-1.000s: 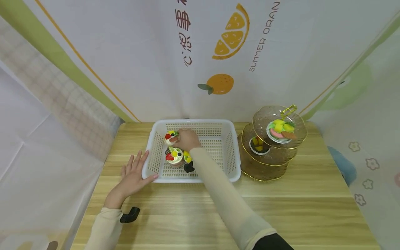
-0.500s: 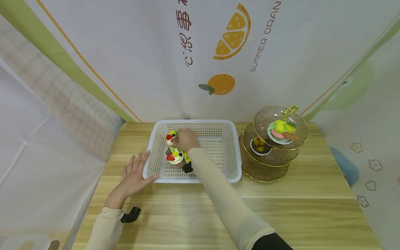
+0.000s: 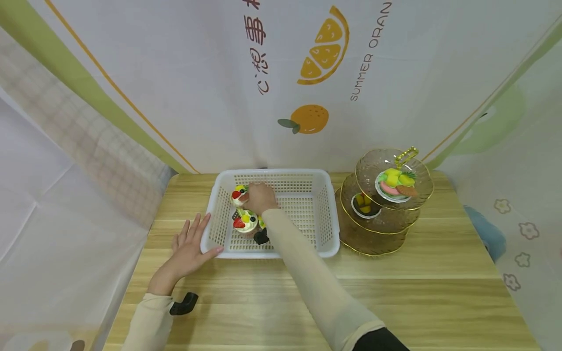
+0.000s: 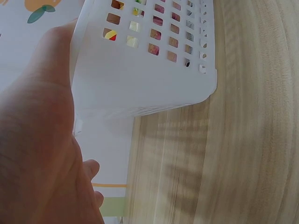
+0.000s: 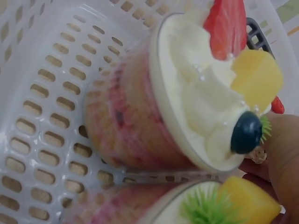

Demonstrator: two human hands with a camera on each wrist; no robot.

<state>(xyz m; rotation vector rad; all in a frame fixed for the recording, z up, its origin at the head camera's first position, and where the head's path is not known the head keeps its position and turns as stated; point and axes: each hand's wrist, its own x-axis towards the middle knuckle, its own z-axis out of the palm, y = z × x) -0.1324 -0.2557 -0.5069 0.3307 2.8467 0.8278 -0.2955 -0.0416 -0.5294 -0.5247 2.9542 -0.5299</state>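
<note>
Inside a white plastic basket (image 3: 313,253), my right hand (image 3: 262,198) reaches down with bent fingers at the side of a dessert cup (image 3: 238,196) topped with strawberry and yellow fruit. Its fingertips are mostly hidden. Nearer me in the basket sits another cream-topped dessert cup (image 3: 246,222). The right wrist view shows this cup (image 5: 135,112) lying tilted, with strawberry, yellow cube and blueberry; one more cup (image 5: 205,205) is beside it. My left hand (image 3: 189,248) is spread at the basket's left end, thumb along the rim; in the left wrist view this hand (image 4: 42,116) touches the wall.
Right of the basket stands a three-tier amber tray (image 3: 373,243) with gold rims. A fruit-topped dessert (image 3: 395,185) sits on its top tier, and a dark one with yellow cubes (image 3: 365,204) below. A printed curtain (image 3: 202,97) hangs behind the wooden table (image 3: 395,302).
My right hand and forearm have shifted slightly left within the basket, toward the rear dessert cup. My left hand stays at the basket's end.
</note>
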